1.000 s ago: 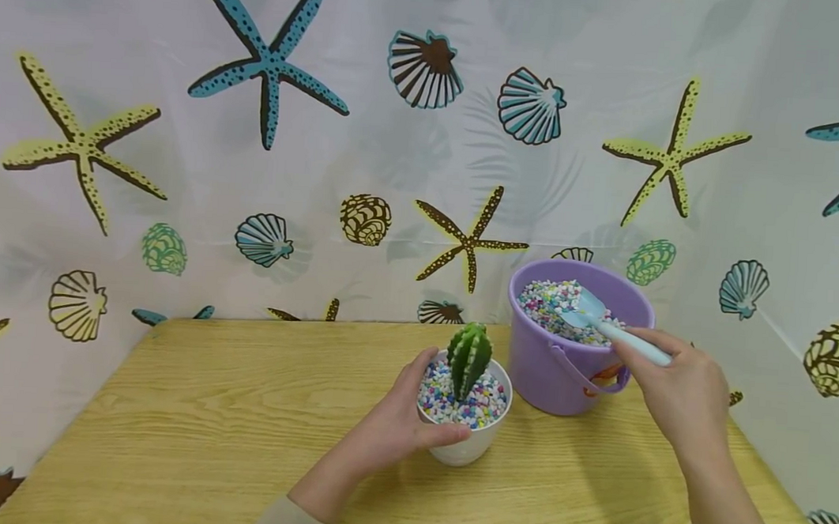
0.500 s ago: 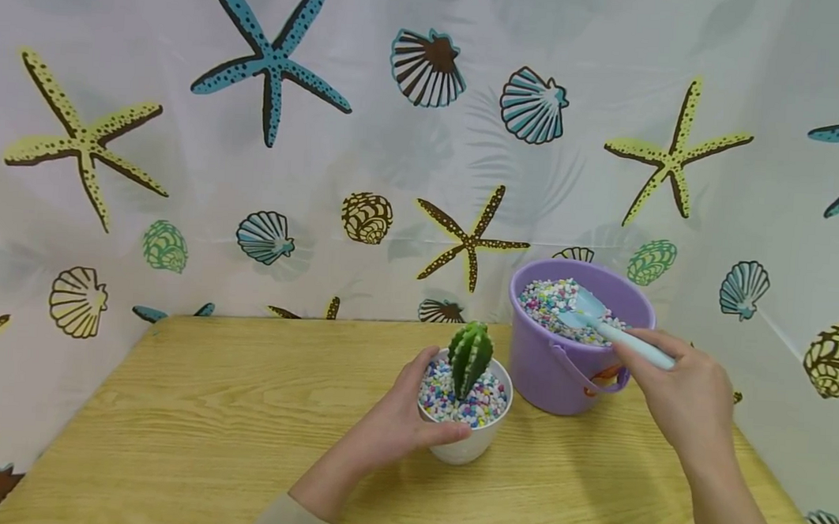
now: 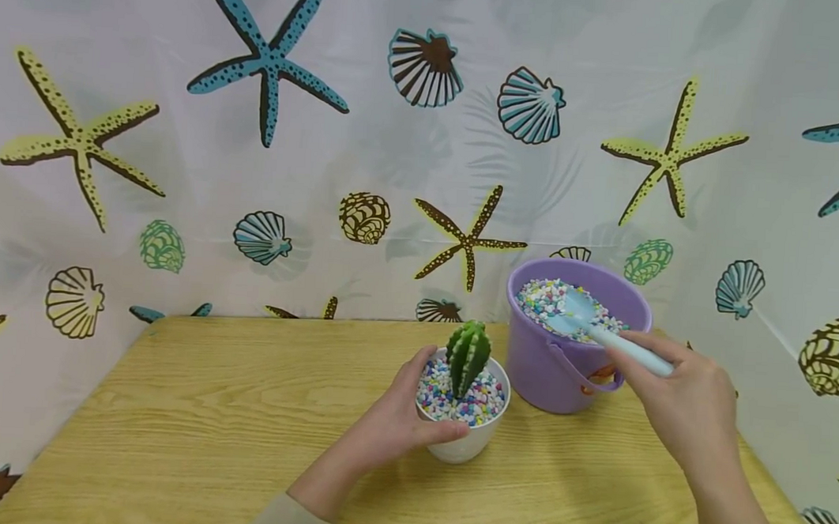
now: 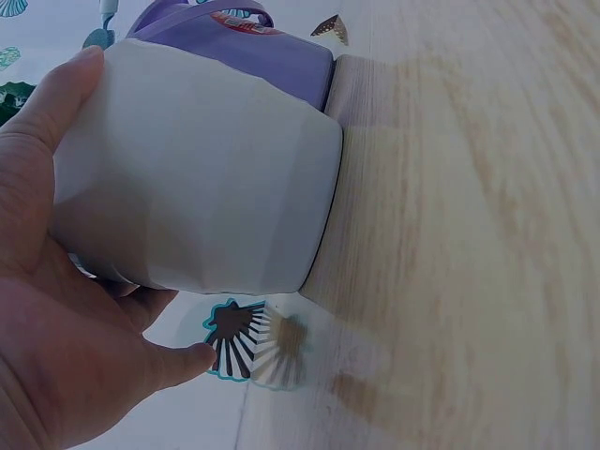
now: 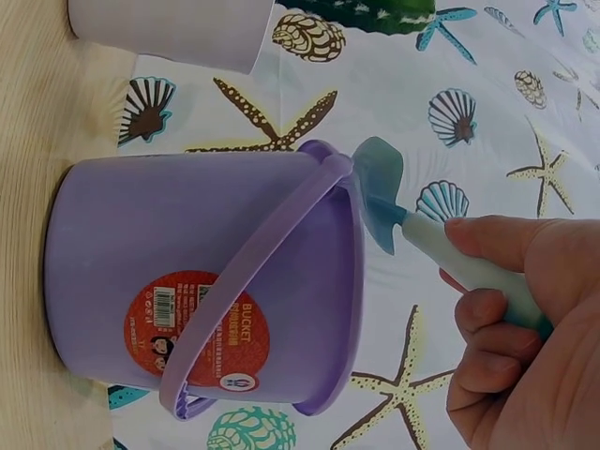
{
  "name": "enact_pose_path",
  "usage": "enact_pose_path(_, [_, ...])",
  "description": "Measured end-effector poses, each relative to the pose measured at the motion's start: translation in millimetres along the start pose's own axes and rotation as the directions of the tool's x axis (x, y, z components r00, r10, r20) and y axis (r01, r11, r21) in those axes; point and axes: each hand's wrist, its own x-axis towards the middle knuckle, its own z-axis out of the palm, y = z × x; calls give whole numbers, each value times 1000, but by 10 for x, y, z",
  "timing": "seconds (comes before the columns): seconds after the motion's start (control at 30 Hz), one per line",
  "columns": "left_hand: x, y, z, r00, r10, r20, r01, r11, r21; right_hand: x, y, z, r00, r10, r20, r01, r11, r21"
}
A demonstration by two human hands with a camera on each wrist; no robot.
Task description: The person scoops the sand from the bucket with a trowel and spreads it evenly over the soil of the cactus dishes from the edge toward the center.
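Observation:
My left hand (image 3: 393, 419) holds a white flower pot (image 3: 461, 446) at its left side, thumb along the near rim. In the pot a green cactus (image 3: 467, 359) stands among small multicoloured pebbles (image 3: 483, 404). The left wrist view shows the pot's pale wall (image 4: 206, 178) between thumb and fingers. My right hand (image 3: 686, 395) grips the pale blue handle (image 5: 469, 267) of a toy shovel (image 3: 575, 311). Its blue blade (image 5: 380, 192) is at the mouth of a purple bucket (image 3: 545, 371), by the rim in the right wrist view. Similar pebbles (image 3: 542, 296) fill much of the bucket.
Both containers stand close together on a wood-grain table (image 3: 226, 410). The bucket's purple handle (image 5: 253, 272) hangs down its side, across a red label (image 5: 155, 323). Behind and to the right hangs a white curtain (image 3: 368, 148) printed with starfish and shells.
The shovel has shifted slightly left and down within the bucket's mouth, its blade now blurred. The left hand, pot and cactus stay in place.

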Motion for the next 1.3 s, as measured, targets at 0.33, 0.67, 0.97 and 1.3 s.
enact_pose_path(0.33, [9,-2,9,1000,-3,-1,3,1000,1,-140,-67,-41,999,-27,34,27,1000,7])
enact_pose_path(0.67, [-5,-7,8,1000,2,0,-2,1000,-12,-247,-72,-30,996,-92,21,92,996,-13])
enact_pose_path(0.97, [-1,-19,6,1000,6,-3,-6,1000,-24,-318,-66,31,985,-173,11,174,985,-24])
enact_pose_path(1.3, [4,-8,0,1000,1,4,-1,1000,-6,-379,-29,99,980,-198,27,199,979,-53])
